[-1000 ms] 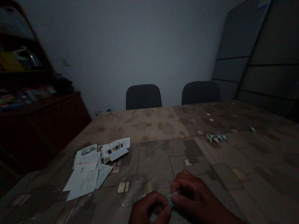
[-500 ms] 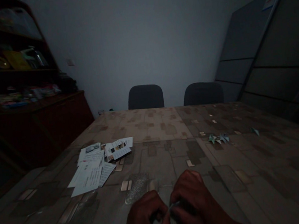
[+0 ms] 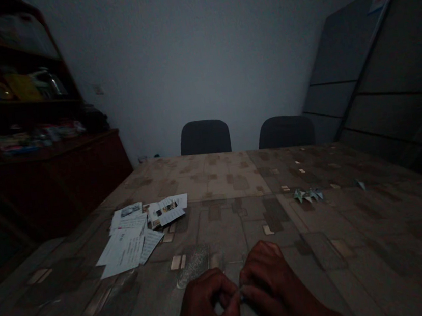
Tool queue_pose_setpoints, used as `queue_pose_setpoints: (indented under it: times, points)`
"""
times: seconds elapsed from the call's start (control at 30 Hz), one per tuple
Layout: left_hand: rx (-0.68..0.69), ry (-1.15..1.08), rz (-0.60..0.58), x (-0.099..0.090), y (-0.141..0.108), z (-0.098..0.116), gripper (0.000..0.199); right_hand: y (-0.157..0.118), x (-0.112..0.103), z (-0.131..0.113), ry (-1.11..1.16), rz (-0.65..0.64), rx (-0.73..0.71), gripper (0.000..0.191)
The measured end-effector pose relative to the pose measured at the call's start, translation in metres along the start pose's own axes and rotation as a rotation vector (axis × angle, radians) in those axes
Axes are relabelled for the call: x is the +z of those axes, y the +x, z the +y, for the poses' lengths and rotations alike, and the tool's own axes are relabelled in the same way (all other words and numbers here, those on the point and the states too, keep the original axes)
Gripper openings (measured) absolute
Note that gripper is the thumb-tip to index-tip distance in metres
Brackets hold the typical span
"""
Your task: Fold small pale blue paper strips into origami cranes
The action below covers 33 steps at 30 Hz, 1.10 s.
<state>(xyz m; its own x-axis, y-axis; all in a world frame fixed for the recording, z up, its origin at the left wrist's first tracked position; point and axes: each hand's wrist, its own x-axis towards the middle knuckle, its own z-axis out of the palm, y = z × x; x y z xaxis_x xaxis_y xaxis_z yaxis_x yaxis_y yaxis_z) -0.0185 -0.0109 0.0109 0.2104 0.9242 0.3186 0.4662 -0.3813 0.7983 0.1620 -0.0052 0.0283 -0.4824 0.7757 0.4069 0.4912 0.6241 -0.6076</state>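
At the near edge of the table, my left hand and my right hand meet fingertip to fingertip. Both are closed, thumbs pressed against fingers, pinching a small piece of folded paper between them. Only a pale sliver of it shows; the fingers hide the rest, and the dim light blurs its shape. Ahead on the left lies a spread of printed paper sheets, with more leaflets beside them. To the right stand several small folded paper figures, and a single folded piece lies farther right.
A patterned cloth covers the table. Two dark chairs stand behind it against the wall. A wooden cabinet with cluttered shelves is at left, and grey panels are at right.
The fingers of my right hand have closed farther over the small paper, so less of it shows. My hands stay in almost the same place.
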Motion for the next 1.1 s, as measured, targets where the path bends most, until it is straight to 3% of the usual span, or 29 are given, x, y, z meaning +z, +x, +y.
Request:
queue_pose_setpoints:
  times: [0.27,0.4,0.5,0.57,0.87,0.97,1.1]
  points:
    - [-0.162,-0.152,-0.081,-0.001,0.003,-0.003,0.018,0.002,-0.006,0.0,0.12,0.023,0.142,0.017]
    - [-0.354,-0.321,-0.046,0.002,0.002,0.0,0.018,0.003,-0.009,-0.001,0.233,0.125,0.289,0.023]
    - [-0.46,-0.416,0.004,0.003,0.004,0.004,0.02,0.002,-0.005,-0.001,0.196,0.134,0.314,0.011]
    - [-0.47,-0.445,0.026,0.003,0.004,0.007,0.021,0.001,0.0,-0.001,0.14,0.109,0.292,0.004]
    - [-0.388,-0.343,-0.014,0.001,0.0,0.009,0.02,0.001,0.001,-0.003,0.109,0.044,0.145,0.018]
    - [-0.387,-0.35,-0.012,0.0,0.001,0.005,0.024,0.001,0.001,-0.001,0.187,0.081,0.212,0.019]
    - [-0.416,-0.431,-0.013,0.002,0.002,0.003,0.031,0.0,0.003,0.001,0.313,0.158,0.37,0.003]
